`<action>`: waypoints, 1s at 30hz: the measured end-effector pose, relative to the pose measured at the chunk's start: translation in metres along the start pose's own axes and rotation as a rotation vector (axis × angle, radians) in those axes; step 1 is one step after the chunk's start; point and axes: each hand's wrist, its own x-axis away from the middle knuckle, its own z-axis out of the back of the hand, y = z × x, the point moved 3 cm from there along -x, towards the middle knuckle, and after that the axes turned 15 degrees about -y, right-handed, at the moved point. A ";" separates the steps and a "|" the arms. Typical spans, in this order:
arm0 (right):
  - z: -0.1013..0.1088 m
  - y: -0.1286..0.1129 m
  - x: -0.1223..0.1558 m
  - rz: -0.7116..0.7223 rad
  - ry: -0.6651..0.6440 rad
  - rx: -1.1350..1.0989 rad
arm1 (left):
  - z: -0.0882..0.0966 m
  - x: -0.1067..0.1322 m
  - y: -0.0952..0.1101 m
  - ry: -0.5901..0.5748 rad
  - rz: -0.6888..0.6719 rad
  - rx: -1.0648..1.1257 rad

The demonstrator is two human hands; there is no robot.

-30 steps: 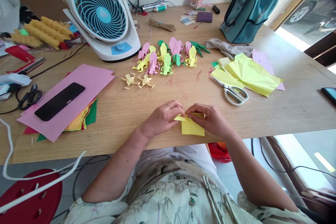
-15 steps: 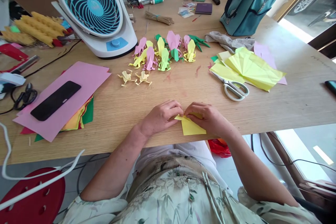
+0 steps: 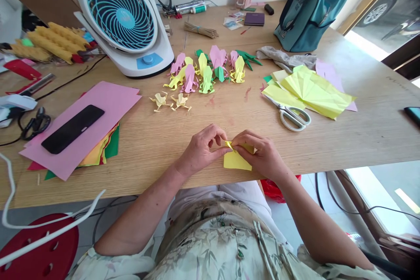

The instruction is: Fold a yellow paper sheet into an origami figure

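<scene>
Both hands work a small yellow paper square [image 3: 236,161] at the near edge of the wooden table [image 3: 361,135]. My left hand [image 3: 203,148] pinches the paper's upper left corner with thumb and fingers closed. My right hand [image 3: 260,153] presses and pinches the top edge beside it, fingers curled over the sheet. The fingertips of the two hands almost touch above the paper.
Several folded paper figures [image 3: 206,72] stand mid-table, with scissors [image 3: 292,116] and yellow folded sheets [image 3: 308,92] to the right. A pink paper stack [image 3: 108,105] with a black phone [image 3: 72,128] lies left. A fan [image 3: 123,15] and a teal bag [image 3: 308,13] stand behind. A red stool [image 3: 39,249] stands lower left.
The left thumb and fingers have lifted a small corner of the yellow paper upward; both hands have stayed at the same spot on the table edge.
</scene>
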 end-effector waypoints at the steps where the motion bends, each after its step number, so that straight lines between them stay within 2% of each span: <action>1: -0.002 -0.001 0.000 0.012 0.017 0.002 | -0.001 0.000 0.000 0.024 -0.003 -0.003; 7: -0.009 0.000 0.000 0.040 0.051 -0.004 | -0.003 0.001 0.005 0.045 -0.027 -0.073; 15: -0.008 -0.003 0.000 0.035 0.091 0.045 | -0.003 0.001 0.010 0.077 -0.026 -0.122; 23: -0.008 -0.005 0.002 0.063 0.163 0.126 | -0.004 0.003 0.014 0.189 -0.105 -0.158; 30: -0.008 -0.006 0.003 0.088 0.182 0.170 | -0.005 0.003 0.013 0.181 -0.120 -0.184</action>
